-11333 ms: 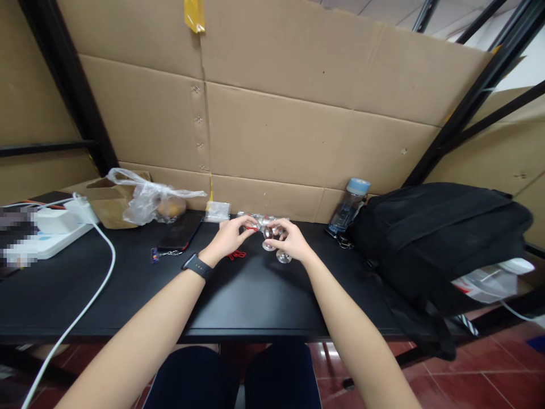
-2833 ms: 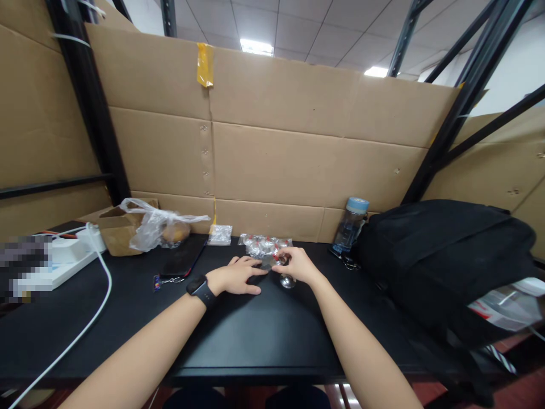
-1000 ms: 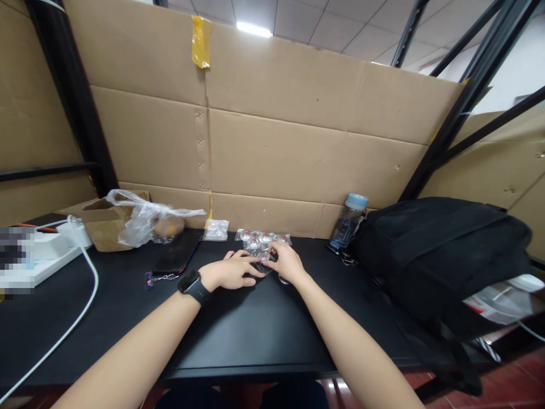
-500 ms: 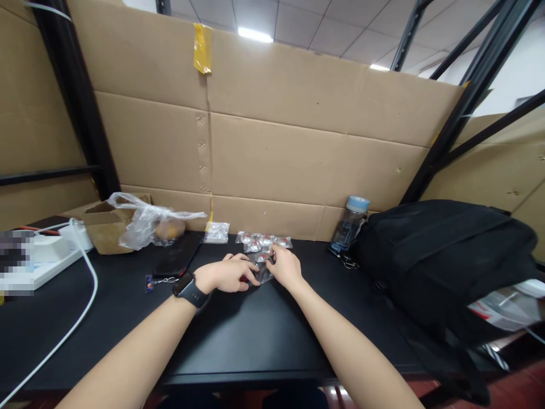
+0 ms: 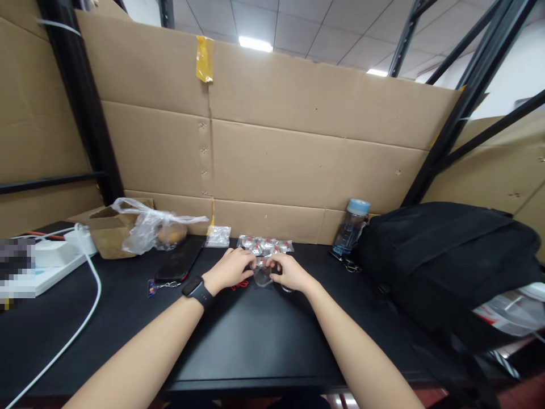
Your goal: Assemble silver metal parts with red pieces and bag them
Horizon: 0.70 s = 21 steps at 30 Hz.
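Observation:
A small clear plastic bag [image 5: 263,276] with a bit of red at its top lies between my hands on the black table [image 5: 251,346]. My left hand [image 5: 232,268] pinches its left side, fingers closed. On the other side, my right hand [image 5: 292,272] grips the bag's right edge with curled fingers. Beneath the left fingertips lies a red cord [image 5: 242,284]. The rim of a shiny round piece [image 5: 286,289] peeks out below my right hand, mostly hidden. Just behind are several clear bags of silvery round things with red bits [image 5: 256,247].
A stack of clear bags [image 5: 218,236], a phone [image 5: 179,262] and a tied plastic bag [image 5: 147,227] are at left, with a power strip [image 5: 70,258] and white cable. A bottle [image 5: 350,227] and black backpack [image 5: 447,267] stand right. Cardboard [image 5: 272,170] walls the back.
My left hand has lifted from lying flat and now pinches the bag, uncovering the red cord. The clear bag has moved slightly, between both hands. The view has tilted up a little.

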Each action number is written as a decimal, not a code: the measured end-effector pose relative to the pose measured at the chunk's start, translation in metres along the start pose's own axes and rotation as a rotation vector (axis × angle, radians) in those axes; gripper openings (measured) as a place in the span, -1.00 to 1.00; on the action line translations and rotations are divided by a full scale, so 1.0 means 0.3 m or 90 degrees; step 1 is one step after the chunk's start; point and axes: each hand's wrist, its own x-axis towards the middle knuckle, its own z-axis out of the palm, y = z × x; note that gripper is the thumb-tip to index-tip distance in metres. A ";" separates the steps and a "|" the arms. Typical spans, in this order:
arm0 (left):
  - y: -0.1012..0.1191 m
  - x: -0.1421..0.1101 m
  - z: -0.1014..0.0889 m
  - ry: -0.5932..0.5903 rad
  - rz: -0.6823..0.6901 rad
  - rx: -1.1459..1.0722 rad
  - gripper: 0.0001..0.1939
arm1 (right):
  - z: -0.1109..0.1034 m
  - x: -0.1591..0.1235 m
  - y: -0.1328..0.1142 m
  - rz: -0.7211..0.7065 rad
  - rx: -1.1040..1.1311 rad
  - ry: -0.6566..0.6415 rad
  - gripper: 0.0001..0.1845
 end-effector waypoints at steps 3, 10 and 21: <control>-0.012 0.005 0.003 0.027 0.004 -0.040 -0.91 | 0.020 0.006 0.011 -0.018 -0.005 0.027 -0.88; -0.075 0.027 0.030 0.048 -0.070 -0.277 -0.84 | 0.015 0.020 0.062 0.095 0.126 0.081 -0.85; -0.065 0.040 0.073 0.045 -0.240 -0.321 -0.83 | 0.062 0.017 0.065 0.159 0.157 0.151 -0.60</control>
